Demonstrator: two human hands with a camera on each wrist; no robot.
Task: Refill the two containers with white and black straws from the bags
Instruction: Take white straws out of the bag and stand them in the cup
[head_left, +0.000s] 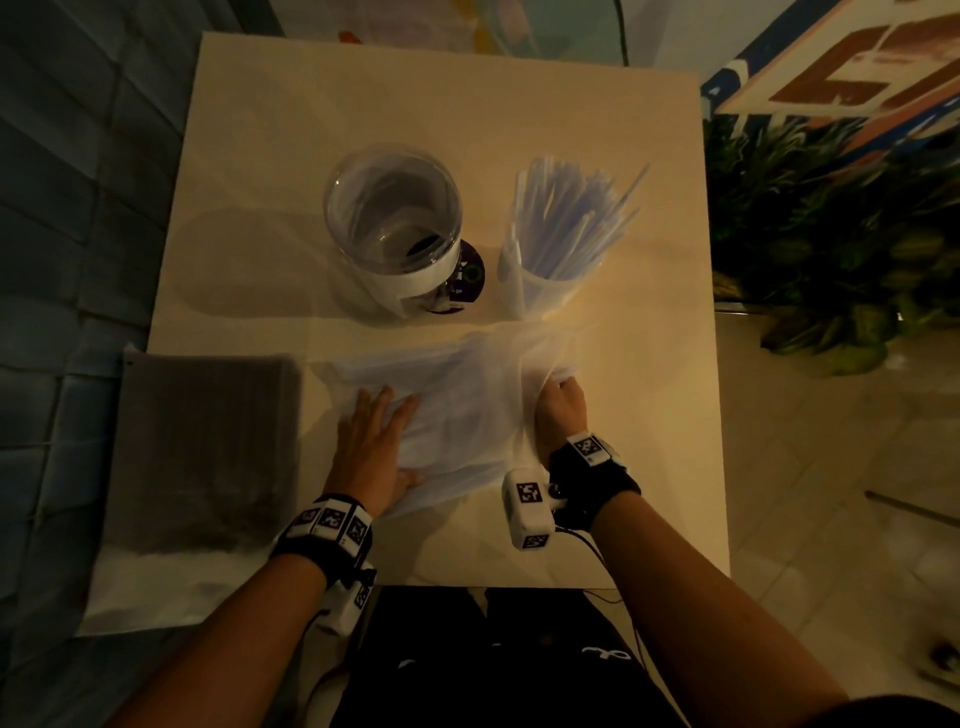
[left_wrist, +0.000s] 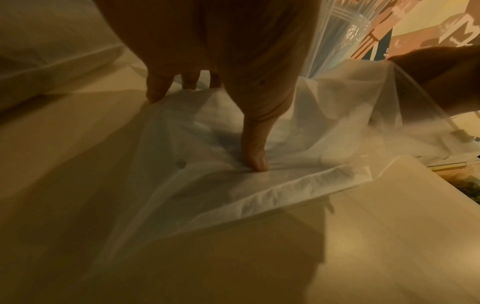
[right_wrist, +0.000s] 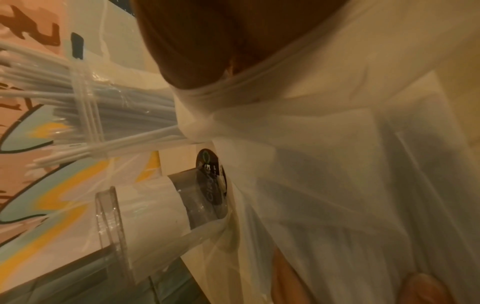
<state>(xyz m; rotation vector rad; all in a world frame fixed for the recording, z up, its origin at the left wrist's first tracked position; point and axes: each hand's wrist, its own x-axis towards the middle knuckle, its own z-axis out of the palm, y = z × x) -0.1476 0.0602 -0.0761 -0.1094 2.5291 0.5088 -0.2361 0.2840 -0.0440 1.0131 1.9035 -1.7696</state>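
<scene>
A thin clear plastic bag (head_left: 467, 405) lies across the near middle of the table; I cannot tell what is in it. My left hand (head_left: 371, 441) lies flat on its left part, fingers straight, thumb (left_wrist: 255, 152) pressing the film down. My right hand (head_left: 563, 410) grips the bunched right end of the bag (right_wrist: 233, 107). Behind stand two clear containers: the left container (head_left: 395, 228) looks empty, the right container (head_left: 550, 260) holds white straws (head_left: 576, 213). A bag of black straws (head_left: 208, 447) lies at the table's left front.
The beige table (head_left: 649, 415) ends close to my body at the front. Green plants (head_left: 831, 234) stand just past its right edge. A dark round label (head_left: 467, 280) lies under the left container. Tiled floor shows on the right.
</scene>
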